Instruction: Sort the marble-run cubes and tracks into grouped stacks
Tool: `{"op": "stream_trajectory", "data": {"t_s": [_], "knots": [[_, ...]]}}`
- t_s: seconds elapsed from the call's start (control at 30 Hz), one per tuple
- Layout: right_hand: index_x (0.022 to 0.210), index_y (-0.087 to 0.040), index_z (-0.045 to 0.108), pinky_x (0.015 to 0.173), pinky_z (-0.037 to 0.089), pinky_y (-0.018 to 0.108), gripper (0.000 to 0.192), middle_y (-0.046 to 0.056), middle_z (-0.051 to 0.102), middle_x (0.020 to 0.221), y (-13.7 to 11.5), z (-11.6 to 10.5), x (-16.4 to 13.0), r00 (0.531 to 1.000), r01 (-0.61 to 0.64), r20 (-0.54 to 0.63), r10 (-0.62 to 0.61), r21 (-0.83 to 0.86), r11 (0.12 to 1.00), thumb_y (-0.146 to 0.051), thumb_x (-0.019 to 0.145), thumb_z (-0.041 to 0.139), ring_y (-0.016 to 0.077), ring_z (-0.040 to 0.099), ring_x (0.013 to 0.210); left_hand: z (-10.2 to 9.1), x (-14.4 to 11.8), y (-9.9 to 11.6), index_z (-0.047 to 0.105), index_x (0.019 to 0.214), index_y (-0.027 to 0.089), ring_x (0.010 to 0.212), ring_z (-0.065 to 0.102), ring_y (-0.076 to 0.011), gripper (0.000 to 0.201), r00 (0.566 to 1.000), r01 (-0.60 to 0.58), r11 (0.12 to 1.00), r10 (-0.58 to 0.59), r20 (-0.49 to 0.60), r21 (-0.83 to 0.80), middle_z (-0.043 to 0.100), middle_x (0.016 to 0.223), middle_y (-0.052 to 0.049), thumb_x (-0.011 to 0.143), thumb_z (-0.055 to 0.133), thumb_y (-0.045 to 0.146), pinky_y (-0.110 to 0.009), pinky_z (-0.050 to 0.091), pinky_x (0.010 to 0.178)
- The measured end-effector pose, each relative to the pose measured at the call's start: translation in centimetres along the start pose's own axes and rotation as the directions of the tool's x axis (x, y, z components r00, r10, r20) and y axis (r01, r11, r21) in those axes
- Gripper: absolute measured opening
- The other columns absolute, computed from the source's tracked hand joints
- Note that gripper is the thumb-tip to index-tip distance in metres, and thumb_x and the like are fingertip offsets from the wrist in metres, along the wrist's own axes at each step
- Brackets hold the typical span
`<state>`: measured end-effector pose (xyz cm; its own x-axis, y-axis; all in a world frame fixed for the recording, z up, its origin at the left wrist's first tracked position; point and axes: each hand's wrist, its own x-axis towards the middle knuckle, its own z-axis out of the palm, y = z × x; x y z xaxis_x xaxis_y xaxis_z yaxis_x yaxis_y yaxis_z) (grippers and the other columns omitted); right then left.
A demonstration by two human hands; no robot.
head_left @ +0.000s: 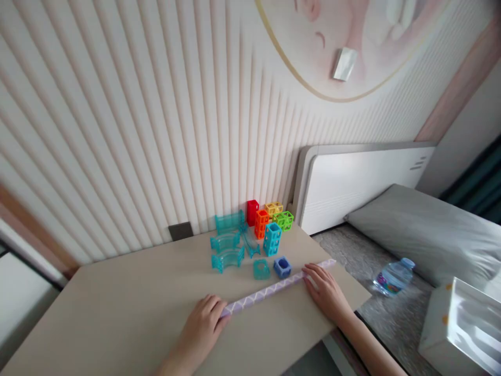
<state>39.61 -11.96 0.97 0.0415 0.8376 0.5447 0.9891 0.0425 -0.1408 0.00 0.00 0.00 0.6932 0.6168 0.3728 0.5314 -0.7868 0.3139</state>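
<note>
A long, straight lilac snake puzzle (pixel 260 296) with white zigzag lines lies slantwise near the front of the table. My left hand (pixel 205 318) is closed around its left end. Close to the other end, my right hand (pixel 323 290) has its fingers over the puzzle, and a short tip sticks out beyond them. Just behind the puzzle are a dark blue cube block (pixel 282 267) and a flat teal square piece (pixel 261 269). A light blue block tower (pixel 272 239) stands upright farther back.
Clear teal track pieces (pixel 227 258), an orange tower (pixel 261 224), a red block (pixel 252 213), yellow blocks (pixel 273 209) and green blocks (pixel 283 220) stand toward the wall. Right of the table (pixel 129 303), a bed holds a water bottle (pixel 394 277) and a white box (pixel 438 318).
</note>
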Motion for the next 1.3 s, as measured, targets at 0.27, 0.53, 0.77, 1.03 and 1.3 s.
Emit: {"op": "stream_trajectory", "data": {"t_s": [0.27,0.53,0.77,1.03,1.3], "knots": [[0.127,-0.021,0.064,0.104,0.053,0.048,0.034,0.014,0.067,0.131,0.0,0.7,0.4,1.0,0.0,-0.007,-0.001,-0.048,0.999,-0.032,0.1,0.047,0.0303,0.063,0.125,-2.0,0.2,0.0,0.069,0.104,0.023,0.094,0.066,-0.024,0.017,0.998,0.019,0.997,-0.015,0.055,-0.079,0.07,0.097,-0.004,0.087,0.071,0.019,-0.038,0.055,0.084],[0.122,-0.02,0.064,0.1,0.053,0.05,0.033,0.014,0.067,0.123,-0.3,0.7,0.3,0.993,-0.045,-0.108,0.035,-0.089,0.995,-0.031,0.098,0.045,0.031,0.064,0.116,-2.3,-0.4,-0.3,0.066,0.116,0.022,0.105,0.065,-0.0244,0.03,0.997,0.068,0.983,-0.062,0.042,-0.173,0.071,0.11,-0.007,0.087,0.065,0.013,-0.041,0.053,0.096],[0.118,-0.023,0.066,0.097,0.054,0.049,0.028,0.012,0.069,0.117,-2.8,0.1,0.5,0.975,0.048,-0.217,-0.044,0.012,0.999,-0.024,0.097,0.048,0.0294,0.066,0.111,-2.4,-0.3,-0.6,0.066,0.114,0.023,0.104,0.066,-0.0238,0.031,0.999,0.054,0.971,-0.053,0.011,-0.231,0.071,0.109,-0.006,0.085,0.065,0.014,-0.04,0.054,0.095],[0.117,-0.023,0.064,0.091,0.056,0.042,0.037,0.011,0.071,0.112,-17.1,1.9,5.4,0.894,0.445,-0.195,-0.403,0.287,0.848,-0.006,0.091,0.045,0.0246,0.065,0.109,-2.8,-0.5,-0.4,0.065,0.117,0.021,0.102,0.066,-0.0248,0.039,0.999,0.035,0.977,-0.03,0.027,-0.212,0.07,0.111,-0.008,0.079,0.071,0.017,-0.041,0.055,0.094],[0.12,-0.02,0.06,0.092,0.05,0.039,0.031,0.01,0.071,0.117,-28.7,6.0,11.3,0.749,0.658,-0.258,-0.61,0.392,0.643,-0.012,0.092,0.049,0.0229,0.06,0.112,-6.4,-1.7,-6.9,0.067,0.103,0.021,0.094,0.068,-0.0225,0.02,0.969,-0.061,0.986,0.02,-0.246,-0.158,0.072,0.098,-0.009,0.092,0.051,0.023,-0.037,0.057,0.086]]}}
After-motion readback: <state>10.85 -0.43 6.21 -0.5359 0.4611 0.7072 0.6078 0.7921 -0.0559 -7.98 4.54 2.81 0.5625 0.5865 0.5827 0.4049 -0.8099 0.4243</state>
